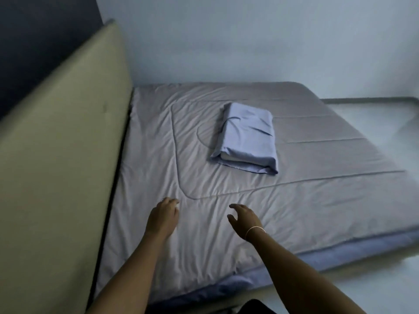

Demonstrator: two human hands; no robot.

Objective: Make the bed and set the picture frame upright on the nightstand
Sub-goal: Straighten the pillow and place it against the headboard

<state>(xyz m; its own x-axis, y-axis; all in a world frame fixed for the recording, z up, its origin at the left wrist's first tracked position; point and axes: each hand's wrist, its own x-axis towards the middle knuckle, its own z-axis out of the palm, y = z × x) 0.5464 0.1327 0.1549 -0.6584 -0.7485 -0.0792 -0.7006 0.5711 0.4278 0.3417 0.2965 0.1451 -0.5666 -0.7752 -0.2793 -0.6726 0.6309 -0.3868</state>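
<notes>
- A dim room with pale blue-grey walls (pixel 260 37); a low bed fills most of the view, pushed into the far corner, with a strip of light floor (pixel 374 288) showing along its near right side.
- At the far left a dark wall panel (pixel 40 41) rises behind the tall beige padded headboard (pixel 63 159), which runs along the left edge of the bed.
- Just right of the headboard lies the grey quilt (pixel 317 196), spread flat over the mattress, creased, with curved and straight stitch lines across it.
- Under the quilt's near edge a band of blue sheet (pixel 353 250) shows along the side of the mattress.
- The left hand (pixel 164 216) reaches out over the quilt near the headboard side, palm down, fingers bent at the tips; they seem to touch the fabric, though I cannot tell whether they pinch it.
- The right hand (pixel 246 217) is beside it, a little apart, held above the quilt with fingers spread and loosely curved, holding nothing; a thin bracelet (pixel 255 230) circles its wrist.
- Farther back and to the right, a pillow in a light blue case (pixel 248 137) lies flat in the middle of the quilt, well apart from both hands.
- No picture frame or nightstand is in view.
</notes>
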